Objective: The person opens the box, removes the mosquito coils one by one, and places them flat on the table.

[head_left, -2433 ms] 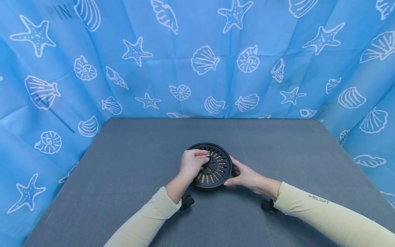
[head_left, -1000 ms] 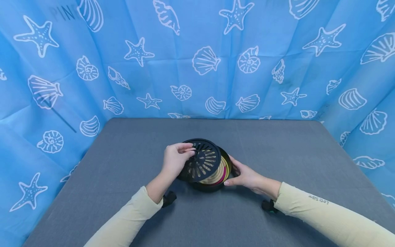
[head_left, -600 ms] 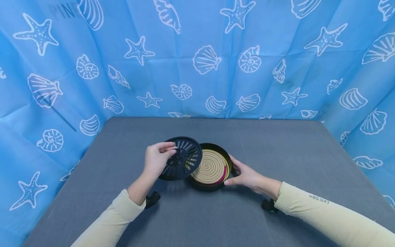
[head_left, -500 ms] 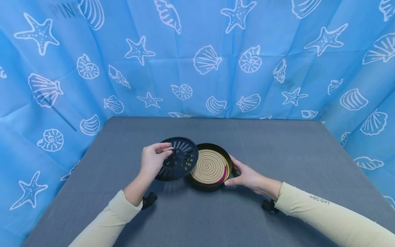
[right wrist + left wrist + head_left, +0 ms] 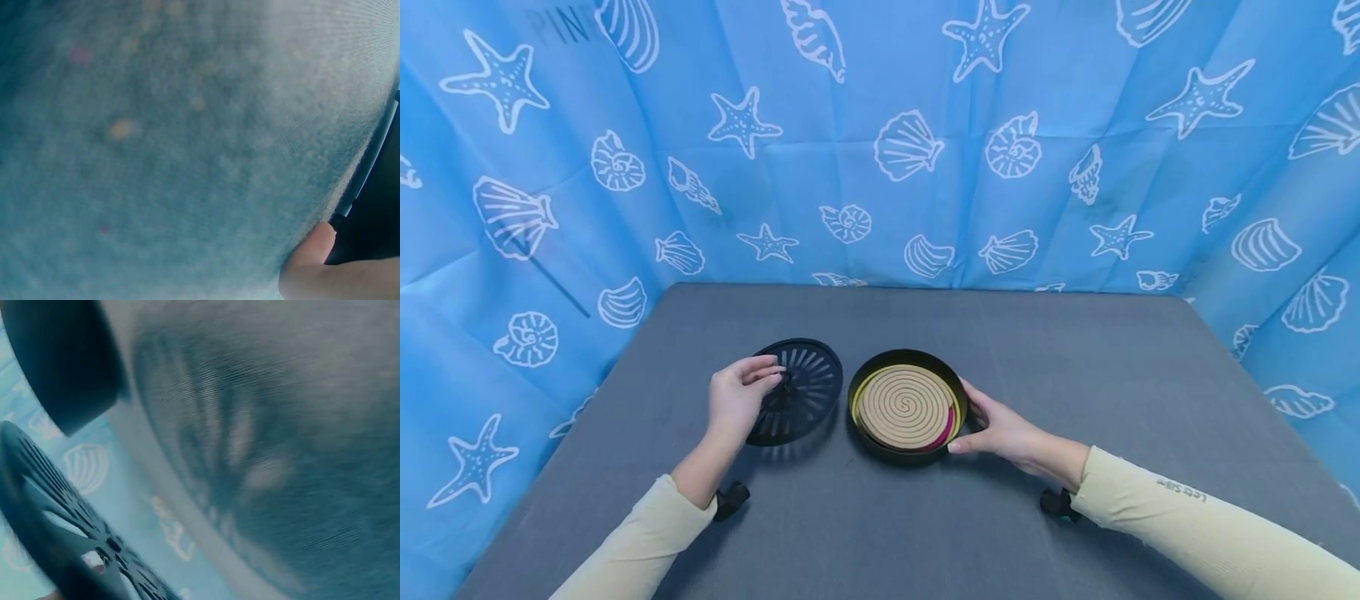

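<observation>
By its centre knob, my left hand pinches a black round slotted lid. The lid is raised and tilted above the cloth, and its shadow falls below. In the left wrist view the lid shows edge-on at the lower left. My right hand grips the right side of a black round mosquito coil tin. Its thumb lies at the tin's wall in the right wrist view. A beige spiral mosquito coil lies inside the uncovered tin, with yellow and magenta edges showing beneath it.
A grey cloth-covered table bears the tin. Behind and at both sides hangs a blue curtain with white shells and starfish. Black wrist-worn devices sit under both sleeve cuffs.
My left hand has lifted the lid off the tin and carried it left, so the coil inside now shows fully. My right hand has kept its hold on the tin.
</observation>
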A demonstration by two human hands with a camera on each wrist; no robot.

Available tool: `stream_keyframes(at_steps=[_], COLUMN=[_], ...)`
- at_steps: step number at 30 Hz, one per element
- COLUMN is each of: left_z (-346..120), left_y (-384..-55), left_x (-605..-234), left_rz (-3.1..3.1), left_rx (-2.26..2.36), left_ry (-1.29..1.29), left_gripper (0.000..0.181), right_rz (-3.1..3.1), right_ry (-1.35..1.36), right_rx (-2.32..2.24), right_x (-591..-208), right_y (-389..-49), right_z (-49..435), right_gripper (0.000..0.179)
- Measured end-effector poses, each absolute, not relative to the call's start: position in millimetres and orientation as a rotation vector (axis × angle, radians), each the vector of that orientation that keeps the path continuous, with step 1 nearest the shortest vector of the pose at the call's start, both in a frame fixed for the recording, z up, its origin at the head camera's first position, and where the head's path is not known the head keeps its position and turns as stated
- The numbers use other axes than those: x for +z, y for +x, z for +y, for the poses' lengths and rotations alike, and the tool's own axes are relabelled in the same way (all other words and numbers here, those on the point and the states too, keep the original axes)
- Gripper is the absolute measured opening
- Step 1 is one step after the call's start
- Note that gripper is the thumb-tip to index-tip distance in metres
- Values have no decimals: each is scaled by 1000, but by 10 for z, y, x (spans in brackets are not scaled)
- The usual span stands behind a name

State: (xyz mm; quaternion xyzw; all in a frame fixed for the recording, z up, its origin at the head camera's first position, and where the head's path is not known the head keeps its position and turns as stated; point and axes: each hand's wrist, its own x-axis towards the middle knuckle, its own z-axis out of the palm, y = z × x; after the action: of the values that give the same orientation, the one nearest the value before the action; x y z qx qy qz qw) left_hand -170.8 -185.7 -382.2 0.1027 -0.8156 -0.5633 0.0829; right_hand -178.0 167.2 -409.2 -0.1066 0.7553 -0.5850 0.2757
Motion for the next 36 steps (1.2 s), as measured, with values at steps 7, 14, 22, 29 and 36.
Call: stream_keyframes(at_steps=[7, 14, 22, 29, 36], left_z=[-2044, -2179, -2229, -2257, -2257], left_y=[-1751, -1832, -1910, -1925, -1942], left_x=[-3894, -3951, -4000, -3998, -4016], left_rz=[-2468, -2527, -2562, -2578, -2560], left_rx=[-1745, -1758, -1680, -1684, -1700], left_ry=[363, 411, 454, 468, 509], left_gripper=[31, 32, 31, 31, 31], right_rz=[2024, 2022, 2012, 2006, 1993], right_ry=[-299, -273, -267, -277, -281], right_rx=[-1573, -1562, -1564, -1577, -1578], right_x=[-4098, -4087, -4092, -4078, -4066], right_y=[-1787, -1795, -1801, -1794, -1794], right_z=[1679, 1679, 1685, 1682, 1693], right_gripper=[109, 108, 108, 108, 107])
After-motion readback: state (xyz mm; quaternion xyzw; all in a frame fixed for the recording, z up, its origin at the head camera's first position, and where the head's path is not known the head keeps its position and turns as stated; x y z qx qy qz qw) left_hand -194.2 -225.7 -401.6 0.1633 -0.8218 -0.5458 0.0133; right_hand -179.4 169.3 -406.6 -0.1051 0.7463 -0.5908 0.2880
